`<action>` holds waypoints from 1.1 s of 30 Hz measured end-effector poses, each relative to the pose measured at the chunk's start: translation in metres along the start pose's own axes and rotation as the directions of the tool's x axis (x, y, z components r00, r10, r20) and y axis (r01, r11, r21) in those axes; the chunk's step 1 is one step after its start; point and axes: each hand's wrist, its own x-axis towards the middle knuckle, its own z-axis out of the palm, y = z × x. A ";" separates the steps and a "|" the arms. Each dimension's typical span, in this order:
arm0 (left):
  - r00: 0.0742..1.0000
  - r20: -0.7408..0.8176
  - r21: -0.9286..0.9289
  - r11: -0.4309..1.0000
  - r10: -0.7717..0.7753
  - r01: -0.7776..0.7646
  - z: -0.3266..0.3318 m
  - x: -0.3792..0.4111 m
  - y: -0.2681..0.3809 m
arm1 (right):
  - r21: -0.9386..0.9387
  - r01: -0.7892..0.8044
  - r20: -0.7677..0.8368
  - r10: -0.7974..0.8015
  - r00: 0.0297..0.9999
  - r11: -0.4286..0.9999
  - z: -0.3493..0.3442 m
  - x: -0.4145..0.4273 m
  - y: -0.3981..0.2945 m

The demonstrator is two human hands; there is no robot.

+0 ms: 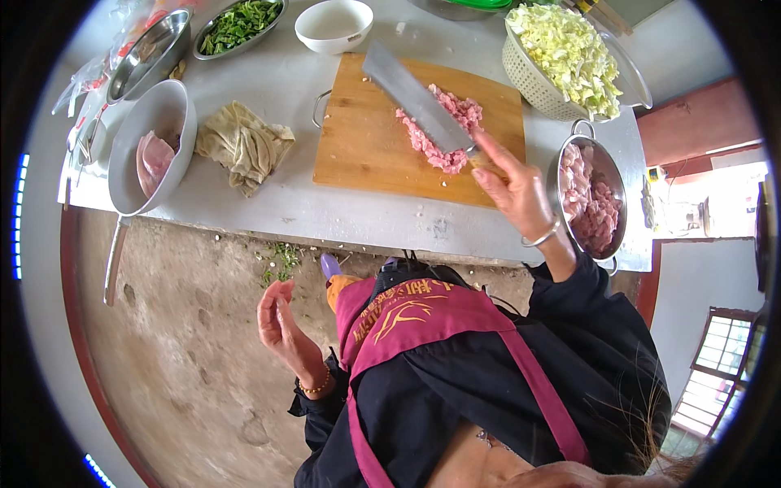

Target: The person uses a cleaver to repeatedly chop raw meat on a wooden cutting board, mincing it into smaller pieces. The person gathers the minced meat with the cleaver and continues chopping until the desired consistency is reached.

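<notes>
My right hand (515, 192) grips the wooden handle of a cleaver (421, 100), with one finger stretched towards the blade. The wide steel blade lies slantwise across chopped pink meat (460, 113), hiding part of it. Beneath the meat is a wooden cutting board (357, 134) with a metal handle at its left side. Empty and loosely curled, my left hand (284, 326) hangs over the floor in front of the table, apart from everything on it.
Right of the board stand a steel pot (619, 183) of meat and a colander (525, 79) of chopped cabbage. To the left are a cloth (241, 146), a long-handled pan (119, 174) holding meat, a steel basin (152, 55), a dish of greens (241, 27) and a white bowl (332, 43).
</notes>
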 end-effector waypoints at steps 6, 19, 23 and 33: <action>1.000 -0.022 -0.014 1.000 -0.009 0.009 -0.008 -0.006 -0.003 | 0.087 -0.046 0.022 0.044 0.999 0.995 -0.005 -0.001 0.003; 0.999 -0.045 -0.052 0.999 -0.010 0.008 -0.007 -0.009 -0.005 | -0.018 -0.086 0.360 0.087 0.929 0.996 -0.052 -0.010 0.057; 1.000 -0.007 -0.026 1.000 -0.007 0.007 -0.004 -0.004 -0.003 | -0.059 -0.132 0.262 0.143 0.954 0.989 -0.052 0.001 0.059; 0.963 0.270 0.022 0.999 0.028 -0.035 0.006 0.056 0.003 | -0.311 -0.204 -0.357 0.085 0.930 0.928 0.035 -0.033 0.048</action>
